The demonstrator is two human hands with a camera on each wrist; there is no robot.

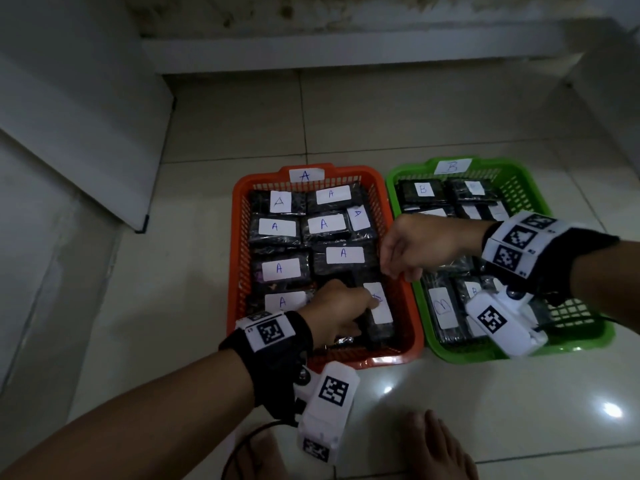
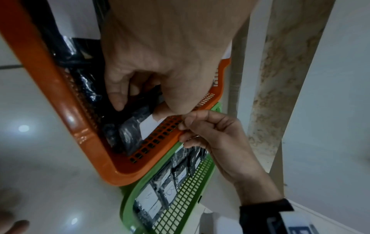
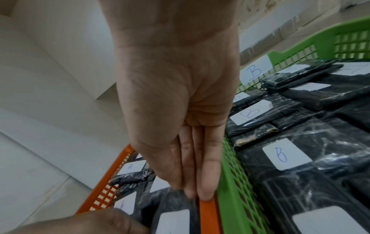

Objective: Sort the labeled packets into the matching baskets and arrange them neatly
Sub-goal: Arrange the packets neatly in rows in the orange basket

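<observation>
An orange basket (image 1: 239, 258) tagged A holds several black packets with white A labels. Right of it, touching it, a green basket (image 1: 519, 351) tagged B holds black packets labelled B. My left hand (image 1: 360, 317) reaches into the orange basket's near right corner. There its thumb and curled fingers (image 2: 118, 101) grip a black packet (image 2: 132, 126) with a white label (image 1: 381, 310). My right hand (image 1: 398, 271) hovers over the seam between the baskets. Its straight, closed fingertips (image 3: 206, 194) rest on the orange rim (image 3: 207, 216) and hold nothing.
Both baskets stand on a glossy tiled floor. A white step (image 1: 346, 53) runs along the back and a white panel (image 1: 79, 133) slants at the left. My bare feet (image 1: 440, 448) and a black cable (image 1: 235, 455) lie at the near edge.
</observation>
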